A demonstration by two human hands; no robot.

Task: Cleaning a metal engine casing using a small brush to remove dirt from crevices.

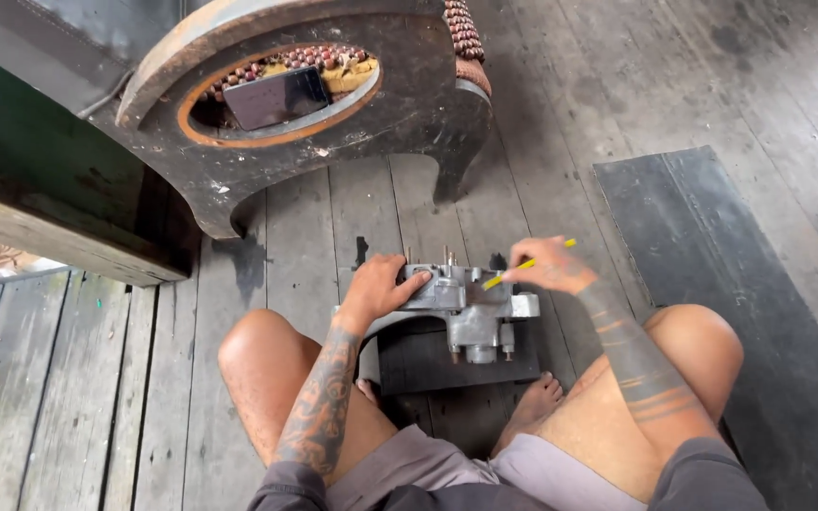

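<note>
My left hand (pixel 378 285) steadies the metal engine casting (pixel 471 305); my right hand (pixel 548 265), fingers pinching a yellow tool (pixel 526 266), works its top, needing careful aim.

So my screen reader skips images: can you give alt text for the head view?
A person sitting cross-legged on a plank floor steadies a grey metal engine part with the left hand while the right hand holds a yellow tool against it.

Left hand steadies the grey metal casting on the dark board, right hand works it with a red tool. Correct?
Not quite: the tool in the right hand is yellow, not red, as the head view shows. The rest holds: the left hand rests on the grey metal casting, which sits on the dark board.
</note>
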